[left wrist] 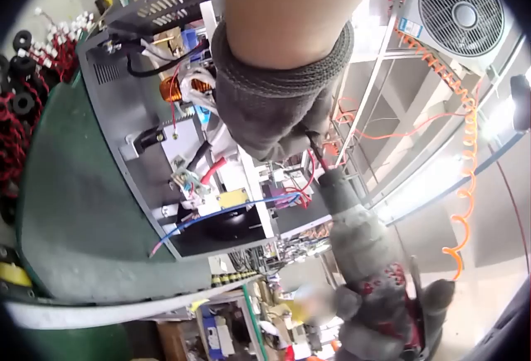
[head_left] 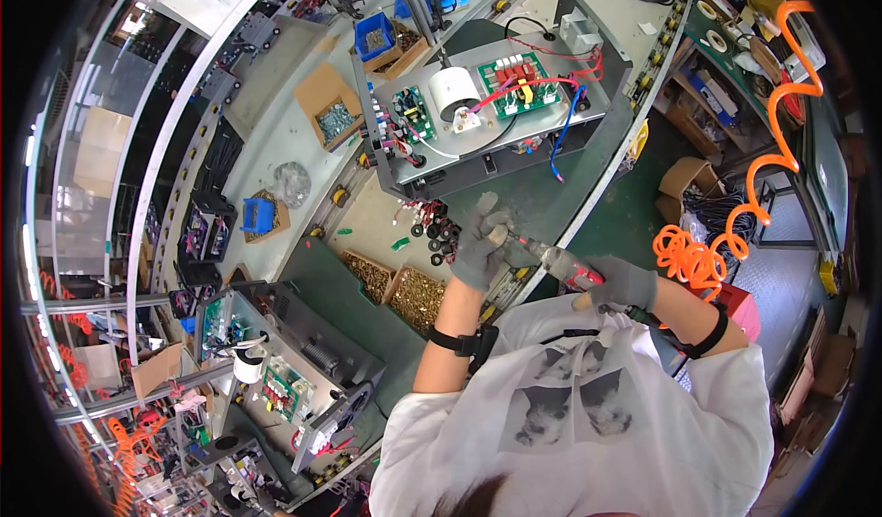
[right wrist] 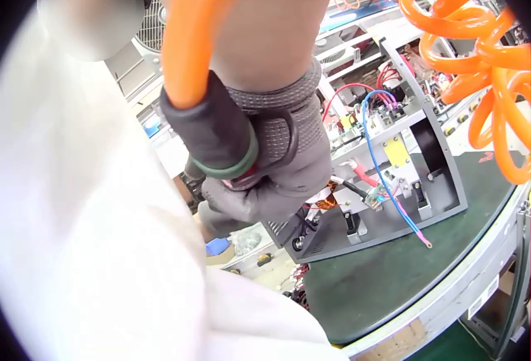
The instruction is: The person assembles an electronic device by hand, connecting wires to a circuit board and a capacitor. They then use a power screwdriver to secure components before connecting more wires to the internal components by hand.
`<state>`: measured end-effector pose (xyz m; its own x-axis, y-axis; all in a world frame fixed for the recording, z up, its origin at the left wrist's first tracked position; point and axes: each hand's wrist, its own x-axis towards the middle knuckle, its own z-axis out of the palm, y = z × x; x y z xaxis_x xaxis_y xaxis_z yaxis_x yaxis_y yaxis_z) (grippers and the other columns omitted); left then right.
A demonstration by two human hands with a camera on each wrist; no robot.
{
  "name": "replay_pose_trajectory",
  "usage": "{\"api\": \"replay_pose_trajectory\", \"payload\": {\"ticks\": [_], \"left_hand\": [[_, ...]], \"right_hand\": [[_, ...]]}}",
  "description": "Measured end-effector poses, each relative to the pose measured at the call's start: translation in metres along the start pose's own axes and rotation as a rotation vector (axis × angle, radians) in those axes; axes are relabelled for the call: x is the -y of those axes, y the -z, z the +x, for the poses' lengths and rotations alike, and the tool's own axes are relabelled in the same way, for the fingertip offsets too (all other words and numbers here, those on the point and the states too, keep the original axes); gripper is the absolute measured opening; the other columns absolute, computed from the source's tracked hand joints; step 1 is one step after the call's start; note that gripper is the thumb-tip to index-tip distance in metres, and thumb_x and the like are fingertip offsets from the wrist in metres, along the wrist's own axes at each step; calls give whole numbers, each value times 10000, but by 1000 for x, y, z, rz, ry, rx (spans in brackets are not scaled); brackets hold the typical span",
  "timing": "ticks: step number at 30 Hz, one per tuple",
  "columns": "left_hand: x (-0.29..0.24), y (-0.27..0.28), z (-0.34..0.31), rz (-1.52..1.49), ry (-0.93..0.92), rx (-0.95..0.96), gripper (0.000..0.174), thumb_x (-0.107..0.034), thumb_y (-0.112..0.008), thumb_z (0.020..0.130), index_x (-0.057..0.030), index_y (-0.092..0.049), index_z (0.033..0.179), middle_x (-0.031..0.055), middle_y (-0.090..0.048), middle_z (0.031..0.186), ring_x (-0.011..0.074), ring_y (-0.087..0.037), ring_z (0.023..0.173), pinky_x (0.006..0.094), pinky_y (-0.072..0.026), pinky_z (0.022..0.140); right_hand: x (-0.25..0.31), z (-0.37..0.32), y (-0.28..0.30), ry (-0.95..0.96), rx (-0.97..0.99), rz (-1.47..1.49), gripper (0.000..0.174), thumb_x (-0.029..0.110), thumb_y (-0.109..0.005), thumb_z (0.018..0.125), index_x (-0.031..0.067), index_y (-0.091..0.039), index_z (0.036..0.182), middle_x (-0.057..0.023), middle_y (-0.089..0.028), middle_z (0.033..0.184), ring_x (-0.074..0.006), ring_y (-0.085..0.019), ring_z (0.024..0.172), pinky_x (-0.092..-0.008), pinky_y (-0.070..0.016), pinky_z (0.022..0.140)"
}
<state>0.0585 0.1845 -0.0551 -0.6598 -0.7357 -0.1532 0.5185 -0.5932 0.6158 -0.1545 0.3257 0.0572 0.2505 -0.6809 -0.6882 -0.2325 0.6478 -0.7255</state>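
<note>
Right hand (head_left: 620, 284): curled round a red-and-grey power driver (head_left: 568, 267) | Left hand (head_left: 480, 245): fingers bunched at its tip, cannot tell what they pinch | Driver: between both hands, over the worktop's (head_left: 528, 195) near edge | Metal chassis (head_left: 528, 129): on the worktop, just beyond the left hand

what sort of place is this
Probably a factory assembly line, likely for electrical equipment: an open metal chassis holds green circuit boards, a cardboard box of small metal parts sits nearby, and a gloved right hand grips a power driver.
</note>
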Motion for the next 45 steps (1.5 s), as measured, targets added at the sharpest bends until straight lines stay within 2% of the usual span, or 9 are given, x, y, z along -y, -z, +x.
{"api": "replay_pose_trajectory", "payload": {"ticks": [6,10,16,23,29,32,35,41,45], "left_hand": [[29,-23,21,-137,134,-52,710,-631,-484,828,-119,-424,1317,122,-553,1195,256,-577,934,422,-469,795],[80,3,93,93,430,-290,723,-671,-418,832,-54,-520,1196,153,-615,1080,286,-616,860,386,-498,673],[111,-35,187,-424,864,-504,790,-730,-514,714,12,-575,981,150,-667,894,280,-657,729,281,-449,410],[138,30,161,-778,235,-632,149,-153,-459,915,-39,-545,956,108,-637,801,221,-606,623,314,-509,522],[72,-28,41,-459,-415,-686,425,-68,-749,649,-112,-552,1023,30,-607,946,188,-577,840,337,-481,766],[8,-110,44,-353,-634,-627,413,-94,-700,666,-121,-525,1040,-15,-522,819,142,-490,697,278,-421,665],[-59,-169,81,-119,-802,-480,283,-163,-615,764,-102,-494,1012,-32,-400,717,99,-400,628,244,-346,576],[-107,-136,177,573,-261,-1313,215,-235,-489,892,-40,-549,962,60,-552,723,80,-401,456,214,-317,408],[-113,-126,228,443,-225,-1312,196,-141,-443,866,-41,-547,1000,104,-621,801,85,-433,459,226,-354,398]], "right_hand": [[0,-6,-1,12,-112,-25,564,298,-791,664,27,-528,1083,-56,-560,779,-126,-536,606,-274,-438,520],[-3,-21,4,135,-231,10,563,283,-797,652,28,-541,1085,-37,-565,794,-113,-534,631,-268,-441,548],[19,-56,27,86,-378,169,522,191,-769,628,4,-552,1064,-34,-571,796,-106,-541,647,-269,-453,572],[29,-68,143,119,-390,240,584,130,-751,532,22,-550,1070,-9,-539,730,-92,-515,538,-238,-436,467],[76,-45,310,357,-355,-46,753,175,-829,507,16,-525,1178,28,-521,810,-69,-467,686,-229,-398,583],[131,-31,368,185,-338,-154,712,179,-804,515,7,-528,1148,17,-521,794,-77,-461,679,-232,-399,600],[136,32,435,586,-289,-441,627,190,-759,543,4,-540,1101,-29,-541,762,-103,-459,694,-263,-416,646],[223,109,449,378,-42,-452,567,160,-736,570,12,-545,1082,-25,-518,725,-81,-460,620,-250,-409,552],[229,172,451,551,78,-354,502,154,-742,587,15,-548,1028,-2,-500,677,-72,-459,534,-240,-384,466]]}}
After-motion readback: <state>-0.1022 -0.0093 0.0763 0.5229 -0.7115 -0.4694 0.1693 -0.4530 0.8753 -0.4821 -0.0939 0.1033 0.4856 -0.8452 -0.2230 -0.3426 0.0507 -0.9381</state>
